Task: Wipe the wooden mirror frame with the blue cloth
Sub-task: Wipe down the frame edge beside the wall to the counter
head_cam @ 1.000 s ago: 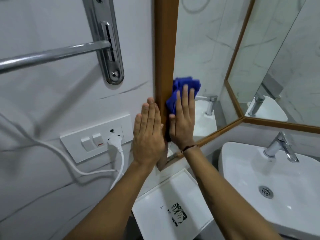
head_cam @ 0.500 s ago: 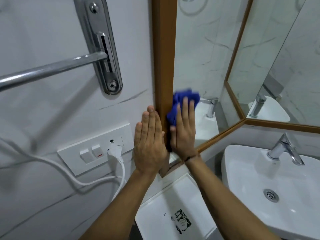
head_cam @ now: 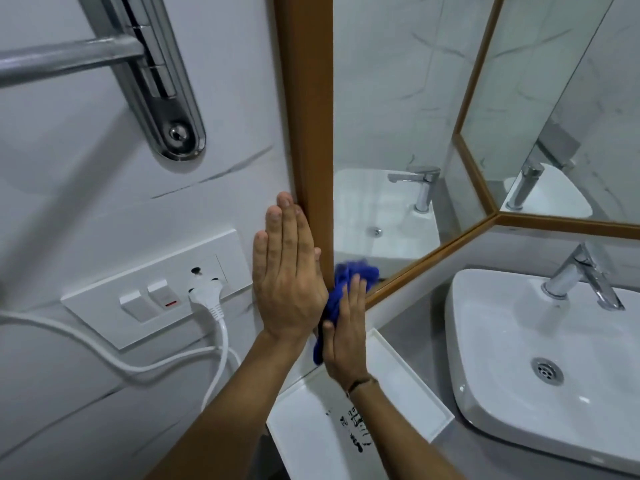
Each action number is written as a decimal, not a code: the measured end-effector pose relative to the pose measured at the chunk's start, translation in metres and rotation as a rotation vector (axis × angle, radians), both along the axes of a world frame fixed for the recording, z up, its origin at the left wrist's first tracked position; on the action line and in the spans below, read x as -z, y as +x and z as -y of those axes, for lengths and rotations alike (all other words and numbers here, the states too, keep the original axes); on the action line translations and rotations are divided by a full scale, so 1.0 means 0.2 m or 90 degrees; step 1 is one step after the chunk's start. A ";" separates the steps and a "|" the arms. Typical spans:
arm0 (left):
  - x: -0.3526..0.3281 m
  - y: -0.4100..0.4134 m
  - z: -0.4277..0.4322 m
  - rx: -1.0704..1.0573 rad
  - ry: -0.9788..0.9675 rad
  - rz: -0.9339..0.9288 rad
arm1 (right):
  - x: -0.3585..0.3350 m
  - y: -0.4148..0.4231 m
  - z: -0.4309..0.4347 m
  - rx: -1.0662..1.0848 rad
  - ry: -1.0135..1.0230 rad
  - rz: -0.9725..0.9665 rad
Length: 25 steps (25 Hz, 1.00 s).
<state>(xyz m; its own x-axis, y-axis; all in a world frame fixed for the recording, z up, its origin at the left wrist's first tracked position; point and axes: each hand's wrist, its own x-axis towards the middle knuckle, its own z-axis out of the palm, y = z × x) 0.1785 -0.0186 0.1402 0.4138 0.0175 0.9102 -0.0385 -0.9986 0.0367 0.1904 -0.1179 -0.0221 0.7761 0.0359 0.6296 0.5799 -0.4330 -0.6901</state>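
Your right hand [head_cam: 346,336] is pressing the blue cloth [head_cam: 341,284] flat against the wooden frame [head_cam: 306,109], right down at the bottom corner where the tall side piece meets the slanted bottom piece. The fingers are straight and close together, with the cloth bunched under the palm and poking out above the fingertips. Your left hand [head_cam: 287,271] holds nothing. It lies open and flat on the white wall, just beside the outer edge of the frame, with the fingers together and pointing up. To its left is a white switch plate [head_cam: 145,292] with a plug [head_cam: 206,294] and a cord hanging from it. Below your hands sits a white tray [head_cam: 408,389], and the sink [head_cam: 519,386] is off to the right. I think the job is only partly done. The cloth is at the low end of the tall piece, and the long bottom piece running to the right looks like it still needs a wipe. I cannot tell how clean the wood higher up is.
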 end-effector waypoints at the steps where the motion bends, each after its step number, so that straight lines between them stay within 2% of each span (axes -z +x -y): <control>1: 0.00 0.01 0.00 0.009 -0.009 0.004 | 0.08 -0.04 -0.01 -0.006 0.014 -0.054; 3: 0.01 0.01 0.00 0.013 -0.024 0.007 | 0.12 -0.07 -0.02 0.003 0.073 -0.138; 5: 0.01 0.00 0.00 0.013 -0.024 0.006 | 0.02 -0.08 -0.07 0.030 0.203 -0.228; 7: 0.00 -0.01 0.01 0.014 -0.028 -0.002 | -0.10 -0.05 -0.13 0.121 0.302 -0.262; 9: -0.01 -0.01 0.02 0.023 -0.026 -0.005 | -0.18 0.11 -0.05 0.222 0.360 -0.243; 12: -0.03 -0.02 0.03 0.030 -0.039 -0.018 | -0.35 0.49 0.28 0.293 0.382 -0.313; 15: -0.02 -0.02 0.02 0.024 -0.030 -0.024 | -0.43 0.59 0.40 0.296 0.439 -0.330; 20: -0.02 -0.03 0.02 0.019 -0.021 -0.026 | -0.32 0.16 -0.05 0.227 0.455 -0.297; 23: -0.04 -0.04 0.02 0.036 -0.029 -0.031 | -0.26 -0.01 -0.22 0.170 0.445 -0.267; 25: -0.03 -0.06 0.01 0.058 -0.033 -0.038 | -0.22 -0.02 -0.21 0.133 0.388 -0.256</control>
